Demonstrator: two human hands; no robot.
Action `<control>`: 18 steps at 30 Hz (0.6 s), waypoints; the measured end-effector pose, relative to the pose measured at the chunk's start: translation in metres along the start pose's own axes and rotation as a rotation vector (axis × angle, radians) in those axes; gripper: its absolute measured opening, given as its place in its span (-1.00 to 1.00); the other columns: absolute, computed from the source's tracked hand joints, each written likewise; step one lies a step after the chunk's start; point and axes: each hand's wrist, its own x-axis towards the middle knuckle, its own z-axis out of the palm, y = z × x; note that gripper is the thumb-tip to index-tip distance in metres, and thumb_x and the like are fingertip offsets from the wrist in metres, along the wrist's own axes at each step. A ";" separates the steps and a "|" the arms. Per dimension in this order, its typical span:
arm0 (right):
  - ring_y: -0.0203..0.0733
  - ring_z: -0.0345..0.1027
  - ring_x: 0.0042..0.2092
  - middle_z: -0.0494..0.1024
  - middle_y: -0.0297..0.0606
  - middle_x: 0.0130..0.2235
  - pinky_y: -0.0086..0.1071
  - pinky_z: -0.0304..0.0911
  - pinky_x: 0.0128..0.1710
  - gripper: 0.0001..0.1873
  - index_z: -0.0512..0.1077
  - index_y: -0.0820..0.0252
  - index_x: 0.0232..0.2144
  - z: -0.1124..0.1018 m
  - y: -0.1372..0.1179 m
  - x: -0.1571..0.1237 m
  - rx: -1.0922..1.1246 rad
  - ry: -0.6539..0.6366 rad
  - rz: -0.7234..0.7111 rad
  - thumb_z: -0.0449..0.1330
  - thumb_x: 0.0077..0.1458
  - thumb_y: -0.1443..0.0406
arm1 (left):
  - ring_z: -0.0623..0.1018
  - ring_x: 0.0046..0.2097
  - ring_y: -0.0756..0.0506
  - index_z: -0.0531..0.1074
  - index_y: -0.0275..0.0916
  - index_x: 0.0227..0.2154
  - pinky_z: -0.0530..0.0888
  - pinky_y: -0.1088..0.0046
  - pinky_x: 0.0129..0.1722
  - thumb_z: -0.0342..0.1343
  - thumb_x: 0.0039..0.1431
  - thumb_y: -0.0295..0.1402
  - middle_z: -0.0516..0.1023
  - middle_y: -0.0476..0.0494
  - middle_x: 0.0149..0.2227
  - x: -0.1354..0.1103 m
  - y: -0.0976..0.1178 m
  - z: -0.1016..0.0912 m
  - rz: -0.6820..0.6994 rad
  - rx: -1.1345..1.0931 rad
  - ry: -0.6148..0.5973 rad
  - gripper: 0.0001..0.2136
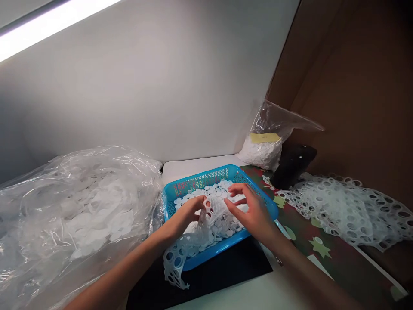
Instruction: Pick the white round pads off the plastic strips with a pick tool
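A blue plastic basket point(200, 177) sits in front of me, filled with several small white round discs point(222, 189). Over it I hold a white perforated strip point(180, 258) full of round holes, whose tail hangs over the basket's near edge. My left hand point(187, 213) pinches the strip at its upper end. My right hand point(250, 209) is closed on the same strip from the right, fingers curled over the discs.
A large clear plastic bag point(77, 215) of white material lies at the left. At the back stands a smaller bag point(267, 146) with a yellow label. A heap of punched-out white strips point(345, 206) lies at the right on a star-patterned cloth point(309, 239). Brown cardboard wall at right.
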 end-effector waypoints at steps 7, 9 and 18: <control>-0.28 0.27 -0.34 0.38 -0.31 -0.35 -0.40 0.23 -0.33 -0.86 0.30 0.12 -0.35 -0.001 -0.009 -0.008 -0.084 -0.146 -0.125 -0.02 0.23 0.26 | 0.22 -0.43 0.05 0.19 -0.25 -0.51 0.19 0.55 -0.44 0.08 0.07 -0.17 0.17 0.06 -0.50 -0.007 0.006 0.005 0.096 0.167 0.006 -0.73; -0.31 0.21 -0.42 0.35 -0.35 -0.43 -0.43 0.16 -0.40 -0.80 0.28 0.13 -0.39 -0.001 -0.010 -0.009 -0.089 -0.236 -0.131 -0.05 0.26 0.24 | 0.14 -0.48 0.09 0.14 -0.24 -0.51 0.11 0.56 -0.51 0.12 0.07 -0.20 0.11 0.09 -0.52 -0.007 0.004 0.005 0.117 0.146 -0.020 -0.71; -0.35 0.22 -0.46 0.40 -0.37 -0.45 -0.45 0.11 -0.42 -0.73 0.32 0.15 -0.41 -0.002 -0.010 -0.011 -0.148 -0.334 -0.192 -0.01 0.22 0.13 | 0.25 -0.45 0.10 0.16 -0.24 -0.44 0.23 0.56 -0.45 0.27 -0.06 -0.24 0.19 0.09 -0.48 -0.004 0.002 0.009 0.172 0.043 0.078 -0.65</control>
